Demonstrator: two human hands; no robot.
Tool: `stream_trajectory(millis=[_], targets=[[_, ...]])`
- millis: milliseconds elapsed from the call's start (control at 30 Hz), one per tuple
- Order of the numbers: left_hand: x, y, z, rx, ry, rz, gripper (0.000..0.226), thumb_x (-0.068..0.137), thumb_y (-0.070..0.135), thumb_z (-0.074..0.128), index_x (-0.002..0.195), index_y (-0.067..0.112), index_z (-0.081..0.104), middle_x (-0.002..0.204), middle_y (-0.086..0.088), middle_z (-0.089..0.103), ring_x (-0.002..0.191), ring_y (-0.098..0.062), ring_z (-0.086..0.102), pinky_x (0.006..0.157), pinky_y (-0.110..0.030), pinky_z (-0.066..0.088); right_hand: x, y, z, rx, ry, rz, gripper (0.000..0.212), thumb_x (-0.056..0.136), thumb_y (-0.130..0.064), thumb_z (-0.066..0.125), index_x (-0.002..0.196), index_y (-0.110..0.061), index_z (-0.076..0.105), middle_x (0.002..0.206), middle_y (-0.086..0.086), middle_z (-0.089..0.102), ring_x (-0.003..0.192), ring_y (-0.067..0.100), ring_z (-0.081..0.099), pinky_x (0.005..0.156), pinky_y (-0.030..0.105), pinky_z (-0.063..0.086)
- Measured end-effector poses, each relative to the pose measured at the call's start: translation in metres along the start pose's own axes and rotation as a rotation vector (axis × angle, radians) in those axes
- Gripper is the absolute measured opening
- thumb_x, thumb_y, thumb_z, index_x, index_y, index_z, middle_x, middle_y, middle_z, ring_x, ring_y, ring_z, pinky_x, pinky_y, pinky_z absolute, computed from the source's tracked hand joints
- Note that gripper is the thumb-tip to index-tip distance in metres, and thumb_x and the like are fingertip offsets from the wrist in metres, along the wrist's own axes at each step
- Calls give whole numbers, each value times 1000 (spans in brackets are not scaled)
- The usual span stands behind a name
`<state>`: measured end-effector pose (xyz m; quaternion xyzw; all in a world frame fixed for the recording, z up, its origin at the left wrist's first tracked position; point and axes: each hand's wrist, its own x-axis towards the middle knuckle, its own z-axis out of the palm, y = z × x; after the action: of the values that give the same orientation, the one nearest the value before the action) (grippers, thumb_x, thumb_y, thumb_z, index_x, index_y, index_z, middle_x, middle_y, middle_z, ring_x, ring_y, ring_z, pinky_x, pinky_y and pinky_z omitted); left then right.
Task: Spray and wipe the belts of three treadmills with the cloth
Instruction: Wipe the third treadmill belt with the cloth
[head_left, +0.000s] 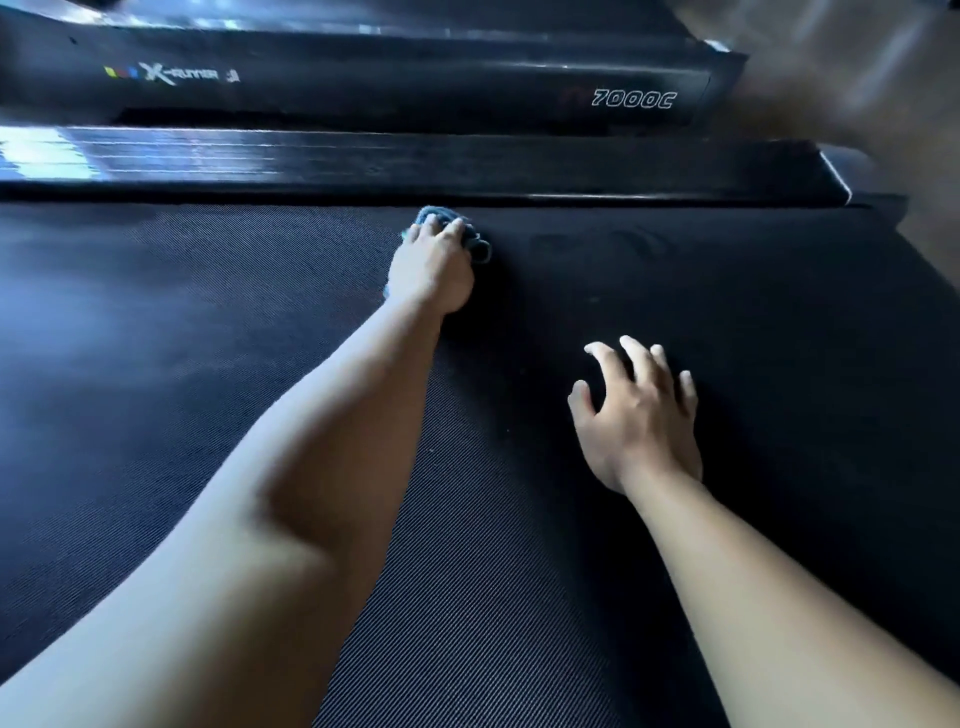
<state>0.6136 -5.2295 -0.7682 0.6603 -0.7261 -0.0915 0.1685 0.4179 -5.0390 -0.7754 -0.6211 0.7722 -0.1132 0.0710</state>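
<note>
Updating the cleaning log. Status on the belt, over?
Left hand grips cloth at far edge of belt, by side rail. Right hand open, fingers spread over belt. Nothing in the way.

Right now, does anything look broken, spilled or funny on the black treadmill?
Nothing looks broken or spilled. The crumpled blue cloth is pressed onto the black ribbed treadmill belt near its far rail, and the belt lies flat. Only a faint smudge shows right of the cloth.
</note>
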Motion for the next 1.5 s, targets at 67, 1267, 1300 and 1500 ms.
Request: stream_trajectory(millis=[67,1267,1300,1500], targets=[[-17,35,12,-1,-34,149,48,99,32,48,146,22,44,148,-7,43,139,-31,37,115,-37,29,0,0,-1,10,1,1,50,95,-50,35,145,-39,34,161,-3,19,151,22,6,121,47,-1],[-123,-59,-38,20,-23,197,51,101,24,53,150,16,42,158,-13,34,145,-38,31,120,-44,23,-1,0,-2,-15,-1,20,49,96,-50,33,144,-41,34,160,-3,21,150,21,7,121,48,2],[-116,-70,-43,32,-8,158,50,101,22,53,149,14,43,157,-14,36,143,-39,33,118,-45,25,-1,0,-2,-15,-2,19,49,96,-50,33,144,-41,34,160,-3,21,150,22,7,121,48,2],[-46,-98,-46,66,60,-34,50,101,28,51,148,15,44,155,-12,38,141,-33,36,115,-39,27,1,1,1,-32,10,13,50,95,-52,33,144,-41,33,160,-3,20,150,22,7,121,48,2]])
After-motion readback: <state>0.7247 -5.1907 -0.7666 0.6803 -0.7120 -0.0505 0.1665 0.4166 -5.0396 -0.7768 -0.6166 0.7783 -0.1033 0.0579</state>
